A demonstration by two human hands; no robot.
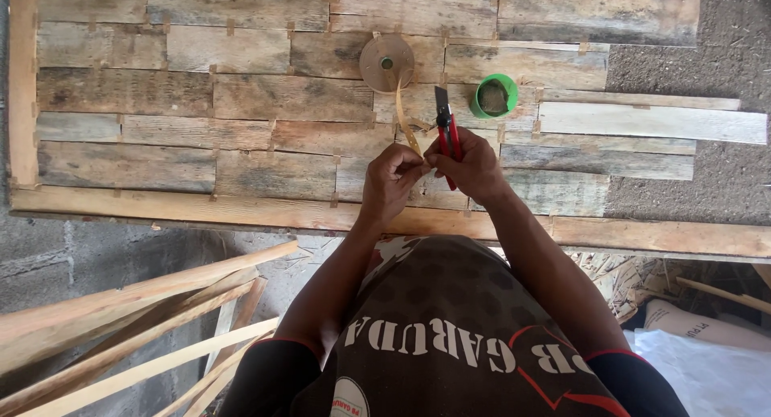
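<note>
Head view: the left hand (391, 180) pinches the near end of a brown tape strip (405, 126) whose long axis runs away to its roll (386, 63) on the plank surface (161, 128), while the right hand (474, 166), just beside, closes its grip around red-handled cutters (446, 132) pointing away.

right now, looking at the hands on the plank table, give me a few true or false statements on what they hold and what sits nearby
1. The right hand holds a red-handled cutter. True.
2. The left hand is resting flat on the table. False: it pinches a thin strip together with the right hand.
3. The strip runs up to a round spool. True.
4. A green cup stands left of the spool. False: it stands to the right of it.
5. Loose wooden slats lean below the table's left side. True.
</note>
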